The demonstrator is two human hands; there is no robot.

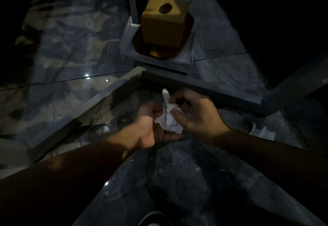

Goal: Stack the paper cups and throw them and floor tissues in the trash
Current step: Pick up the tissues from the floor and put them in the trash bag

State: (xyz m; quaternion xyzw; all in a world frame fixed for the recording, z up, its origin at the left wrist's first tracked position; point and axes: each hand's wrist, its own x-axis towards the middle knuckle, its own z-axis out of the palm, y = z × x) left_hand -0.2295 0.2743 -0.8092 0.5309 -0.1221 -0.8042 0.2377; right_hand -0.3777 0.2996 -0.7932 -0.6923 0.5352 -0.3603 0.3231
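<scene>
Both grips on one crumpled white paper tissue (pixel 168 117): left hand (pixel 150 124) cupped beneath it, palm up; right hand (pixel 197 112) pinching its upper edge, fingers partly curled. Head view, dim. Wad held above dark marble floor (pixel 71 51), inside grey metal frame (pixel 110 94). More white scraps (pixel 264 131) lie right. Risk: loose pinch, trailing tail; pieces may drop unseen.
</scene>
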